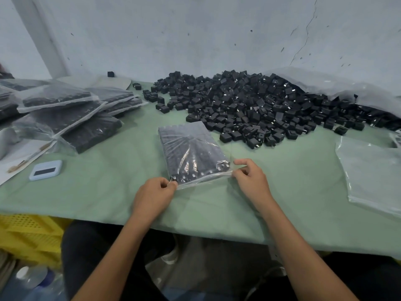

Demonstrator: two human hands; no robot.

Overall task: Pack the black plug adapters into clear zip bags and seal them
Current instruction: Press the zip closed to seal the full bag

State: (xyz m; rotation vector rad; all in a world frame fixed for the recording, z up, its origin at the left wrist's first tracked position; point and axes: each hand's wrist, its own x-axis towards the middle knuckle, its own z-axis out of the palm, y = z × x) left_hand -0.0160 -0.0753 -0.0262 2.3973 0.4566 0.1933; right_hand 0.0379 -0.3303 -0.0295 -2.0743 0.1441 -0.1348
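The filled zip bag (191, 151) lies flat on the counter (108, 192), just in front of the adapter pile (249, 105). The left hand (155, 192) and right hand (249, 177) each pinch a corner of its mouth, likely to press it shut.

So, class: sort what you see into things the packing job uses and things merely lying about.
Job:
filled bag
left hand
right hand
loose adapters
packed bags
empty bags

Lying about:
small blue device
yellow crate
papers
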